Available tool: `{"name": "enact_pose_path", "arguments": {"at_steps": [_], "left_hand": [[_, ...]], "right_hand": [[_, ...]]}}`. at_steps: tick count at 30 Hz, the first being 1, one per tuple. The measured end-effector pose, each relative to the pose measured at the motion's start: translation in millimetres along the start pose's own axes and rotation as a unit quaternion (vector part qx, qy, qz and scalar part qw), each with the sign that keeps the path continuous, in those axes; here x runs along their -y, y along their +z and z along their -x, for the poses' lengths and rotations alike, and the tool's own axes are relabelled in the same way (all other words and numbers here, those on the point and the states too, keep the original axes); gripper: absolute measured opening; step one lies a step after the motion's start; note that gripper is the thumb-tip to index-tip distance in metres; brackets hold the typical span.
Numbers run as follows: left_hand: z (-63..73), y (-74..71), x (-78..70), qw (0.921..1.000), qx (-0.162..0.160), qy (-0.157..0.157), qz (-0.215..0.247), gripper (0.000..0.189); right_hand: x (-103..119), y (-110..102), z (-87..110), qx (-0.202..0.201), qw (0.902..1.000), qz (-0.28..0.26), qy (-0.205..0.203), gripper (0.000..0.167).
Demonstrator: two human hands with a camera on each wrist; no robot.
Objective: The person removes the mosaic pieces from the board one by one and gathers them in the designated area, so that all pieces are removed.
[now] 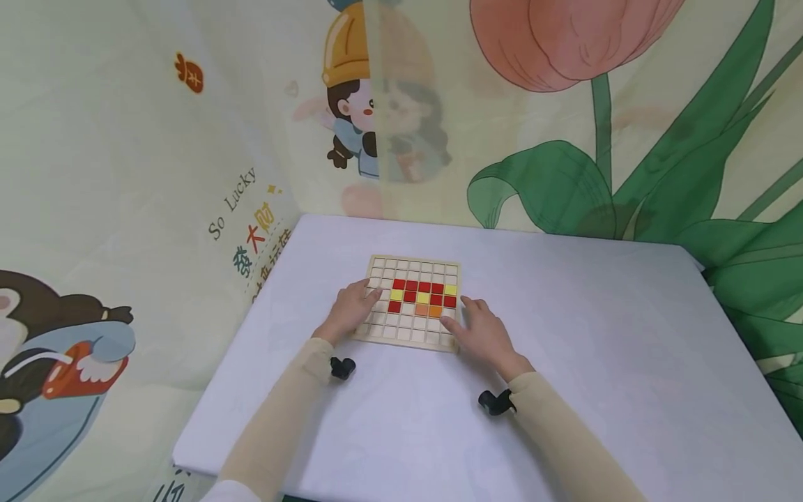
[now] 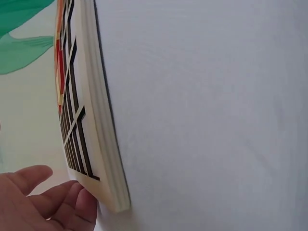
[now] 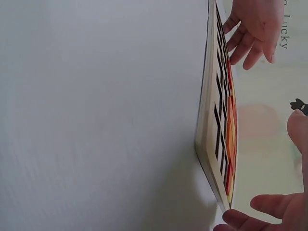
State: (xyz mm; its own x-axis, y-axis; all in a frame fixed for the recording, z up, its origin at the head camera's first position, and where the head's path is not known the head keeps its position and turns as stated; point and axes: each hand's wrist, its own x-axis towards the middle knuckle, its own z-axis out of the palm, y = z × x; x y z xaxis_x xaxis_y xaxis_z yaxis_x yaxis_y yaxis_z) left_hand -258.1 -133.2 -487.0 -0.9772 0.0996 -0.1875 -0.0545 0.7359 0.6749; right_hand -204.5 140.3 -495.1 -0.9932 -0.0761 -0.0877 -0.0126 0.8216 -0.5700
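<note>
White bench (image 1: 615,335): broad stretch right of hands, narrower left. Right hand (image 1: 484,336): fingers relaxed, beside the board's (image 1: 404,333) right edge. Left hand (image 1: 348,312): fingers loosely bent, along the left edge. Gridded board: flat between hands; red, yellow, orange tiles (image 1: 424,287). Printed backdrop (image 1: 539,125): beyond bench's far edge.

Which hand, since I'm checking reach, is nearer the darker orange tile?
Right: the right hand has its thumb close to the darker orange tile; the left hand is at the left edge of the board.
</note>
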Motion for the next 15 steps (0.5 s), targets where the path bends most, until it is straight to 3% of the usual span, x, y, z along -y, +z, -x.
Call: {"name": "enact_pose_path", "arguments": {"at_steps": [6,15], "left_hand": [[-5.2,1.3,6.9,0.9965,-0.009,-0.021,0.081,0.065],[-7.1,2.3,18.2,0.9836,-0.020,-0.054,0.171,0.060]], "right_hand": [[-3.2,16.0,-6.2,-0.033,0.9982,-0.049,-0.010,0.070],[0.9,30.5,-11.8,-0.085,0.9906,-0.107,-0.011,0.055]]}}
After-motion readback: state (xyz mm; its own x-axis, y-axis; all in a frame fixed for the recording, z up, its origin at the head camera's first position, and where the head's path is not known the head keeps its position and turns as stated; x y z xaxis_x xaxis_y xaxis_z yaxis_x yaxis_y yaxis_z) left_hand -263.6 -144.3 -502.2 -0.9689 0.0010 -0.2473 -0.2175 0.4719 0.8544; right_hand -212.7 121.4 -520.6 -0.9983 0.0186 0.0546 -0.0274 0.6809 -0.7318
